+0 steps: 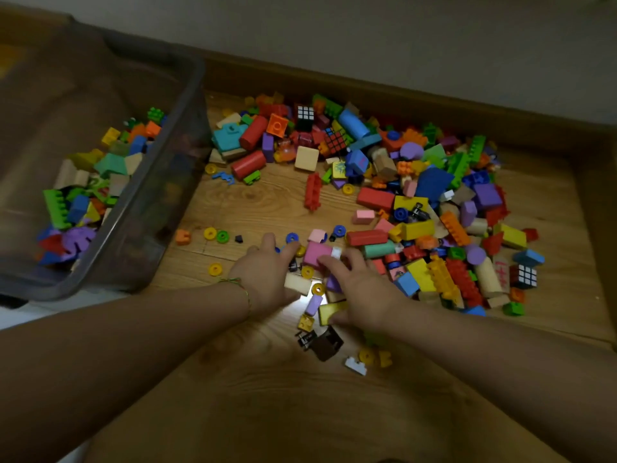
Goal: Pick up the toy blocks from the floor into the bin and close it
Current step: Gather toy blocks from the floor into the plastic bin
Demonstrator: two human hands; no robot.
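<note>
Reaching down side by side, both hands lie spread over the near fringe of the toy blocks (384,202) heaped on the wooden floor (253,202). The left hand (267,275) is flat and open, fingers fanned over small blue and yellow rings, gripping nothing that can be seen; a thin green cord (240,285) circles its wrist. The right hand (360,285) is also open, its fingertips resting on a pink block (315,253) and its thumb against a yellow block (329,310); whether it has hold of either cannot be told. Most blocks sprawl beyond and right of the hands, toward the floor's far edge by the wall (367,35). At the floor's left edge stands the clear bin (187,135), lidless, partly filled with blocks, well apart from both hands
</note>
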